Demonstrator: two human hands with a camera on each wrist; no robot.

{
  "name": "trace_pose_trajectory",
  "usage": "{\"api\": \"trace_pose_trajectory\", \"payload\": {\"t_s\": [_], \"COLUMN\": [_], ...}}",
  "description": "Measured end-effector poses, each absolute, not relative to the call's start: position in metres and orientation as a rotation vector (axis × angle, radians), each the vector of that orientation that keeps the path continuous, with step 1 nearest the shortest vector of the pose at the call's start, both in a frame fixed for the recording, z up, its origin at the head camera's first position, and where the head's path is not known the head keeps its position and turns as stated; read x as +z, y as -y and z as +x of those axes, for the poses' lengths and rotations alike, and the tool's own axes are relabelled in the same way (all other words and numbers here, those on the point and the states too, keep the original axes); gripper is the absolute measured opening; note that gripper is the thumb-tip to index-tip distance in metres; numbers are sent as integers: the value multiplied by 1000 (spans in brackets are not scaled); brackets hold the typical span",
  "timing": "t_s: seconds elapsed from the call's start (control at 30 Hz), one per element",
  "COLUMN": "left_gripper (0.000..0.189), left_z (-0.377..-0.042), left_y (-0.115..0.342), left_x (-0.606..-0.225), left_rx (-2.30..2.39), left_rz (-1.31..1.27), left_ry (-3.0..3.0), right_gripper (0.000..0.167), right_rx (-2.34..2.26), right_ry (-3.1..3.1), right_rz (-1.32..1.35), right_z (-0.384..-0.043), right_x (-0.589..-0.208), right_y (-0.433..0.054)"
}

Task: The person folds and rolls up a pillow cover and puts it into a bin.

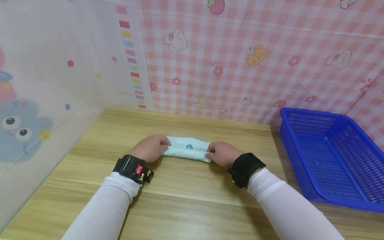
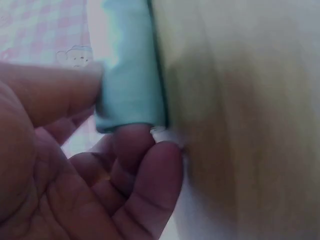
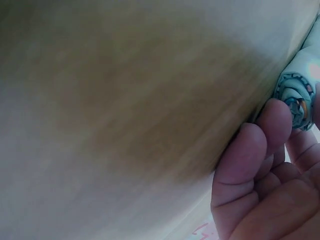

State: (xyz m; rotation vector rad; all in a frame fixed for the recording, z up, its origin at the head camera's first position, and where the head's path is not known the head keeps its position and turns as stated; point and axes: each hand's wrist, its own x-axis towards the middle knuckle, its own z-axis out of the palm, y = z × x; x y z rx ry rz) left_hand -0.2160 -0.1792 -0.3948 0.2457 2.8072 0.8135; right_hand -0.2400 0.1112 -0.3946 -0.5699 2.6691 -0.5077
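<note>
A pale mint cloth (image 1: pixel 186 152) with a small blue flower on it lies on the wooden table, partly rolled up lengthwise. My left hand (image 1: pixel 151 148) pinches its left end; the left wrist view shows the thumb on one side of the cloth (image 2: pixel 131 75) and fingertips at its end. At the other end, my right hand (image 1: pixel 224 154) holds the roll between thumb and fingers. Spiral layers with a patterned bit inside show at the roll's end (image 3: pixel 296 102) in the right wrist view. What kind of cloth it is cannot be told.
A blue plastic basket (image 1: pixel 303 166) with perforated walls stands at the right of the table (image 1: pixel 180 213). Behind the table hangs a pink checked sheet (image 1: pixel 228 36) with cartoon prints. A pale printed sheet (image 1: pixel 81 40) covers the left side.
</note>
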Motion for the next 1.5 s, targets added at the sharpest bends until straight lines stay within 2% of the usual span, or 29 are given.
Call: {"api": "trace_pose_trajectory", "payload": {"t_s": [0.3, 0.57, 0.73, 0.83, 1.0, 1.17, 1.33, 1.5], "left_gripper": [20, 15, 15, 16, 27, 23, 22, 24], "left_z": [-217, -220, -218, -216, -214, -215, -215, -215], "left_y": [185, 179, 176, 177, 177, 175, 174, 172], "left_x": [-394, -398, -396, -393, -390, -393, -395, -397], "left_rx": [836, 909, 917, 881, 864, 811, 780, 810], "left_rz": [167, 177, 214, 230, 248, 256, 263, 230], "left_ry": [-2800, -2817, -2823, -2808, -2784, -2834, -2865, -2850], "right_gripper": [19, 32, 38, 30, 5, 5, 5, 9], "right_rx": [-482, -563, -588, -600, -365, 7, 32, -229], "right_ry": [-2625, -2478, -2525, -2646, -2913, -3003, -2976, -2904], "right_rz": [-579, -240, -146, -227, -621, -891, -931, -794], "right_z": [-242, -249, -248, -241, -225, -210, -207, -219], "right_x": [-393, -386, -385, -385, -388, -387, -386, -392], "right_y": [-110, -109, -109, -103, -88, -80, -81, -87]}}
